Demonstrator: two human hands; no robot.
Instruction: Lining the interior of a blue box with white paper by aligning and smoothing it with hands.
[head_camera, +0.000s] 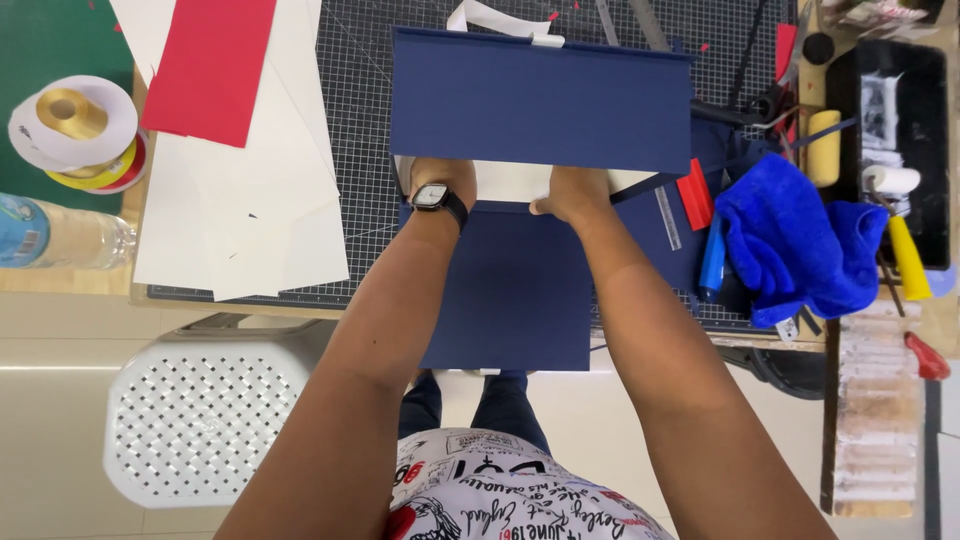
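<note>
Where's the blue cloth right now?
In the head view, the blue cloth lies crumpled at the right edge of the cutting mat, right of the navy box, beside the yellow-handled roller.

One head camera looks steeply, perhaps vertically, down, close over the cutting mat.

- left hand and right hand side by side on the box, at its near edge
- flat cover panel under both wrists, overhangs the cutting mat
- paper sheets left of the grip; tape rolls further left
- cloth right of the grip, roller beyond it
</note>
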